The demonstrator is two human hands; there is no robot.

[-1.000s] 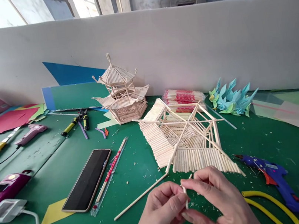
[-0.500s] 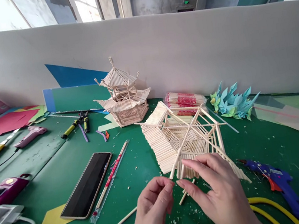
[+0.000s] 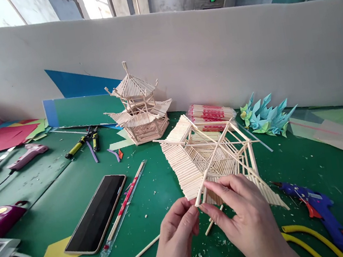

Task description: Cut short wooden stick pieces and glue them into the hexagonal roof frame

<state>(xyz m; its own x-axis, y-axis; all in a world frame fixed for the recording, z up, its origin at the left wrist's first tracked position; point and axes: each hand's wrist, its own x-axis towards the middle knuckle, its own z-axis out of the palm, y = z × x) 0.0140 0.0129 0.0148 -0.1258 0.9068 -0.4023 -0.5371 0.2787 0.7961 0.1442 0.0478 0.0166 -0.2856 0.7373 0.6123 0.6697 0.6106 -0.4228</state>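
A partly covered frame of pale wooden sticks (image 3: pixel 184 169) lies on the green table, its near corner between my hands. My left hand (image 3: pixel 179 234) has thumb and fingers pinched at the tip of that corner; what is between them is hidden. Just right of it, my right hand (image 3: pixel 244 216) holds its thumb and index finger apart beside the corner sticks, touching or nearly touching them. Loose short sticks (image 3: pixel 210 227) lie below the frame, and another loose stick (image 3: pixel 144 249) lies left of my left hand. Behind stands a small stick pagoda (image 3: pixel 142 115).
A blue glue gun (image 3: pixel 323 209) and yellow handles (image 3: pixel 313 234) are at right. Left are a phone (image 3: pixel 96 215), a wrapped stick packet (image 3: pixel 126 204), pliers (image 3: pixel 79 146) and a pink tool (image 3: pixel 29 156). Bundled sticks (image 3: pixel 211 114) and blue folded paper (image 3: pixel 268 114) stand behind.
My left hand has moved up slightly against the frame's near corner. My right hand has shifted slightly left and its fingertips have come nearer the corner. The view has shifted a little.
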